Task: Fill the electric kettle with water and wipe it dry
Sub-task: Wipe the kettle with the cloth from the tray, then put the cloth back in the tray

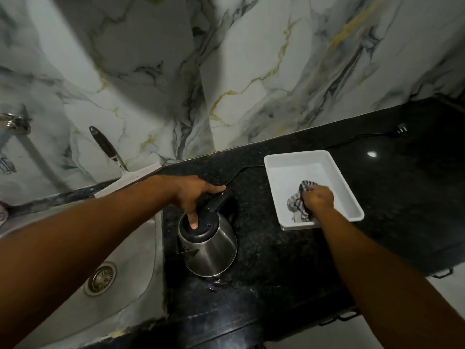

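Now left hand [191, 195] grips kettle [208, 245] on black counter [276, 248]; right hand [318, 199] clutches cloth [298, 202].

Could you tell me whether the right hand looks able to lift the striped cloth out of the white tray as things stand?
Probably yes. The right hand is already closed on the striped cloth inside the open white tray, with nothing above it. The left hand is apart, on the kettle.

Two bare forearms, no sleeves in view, left hand [191, 195], right hand [318, 199]
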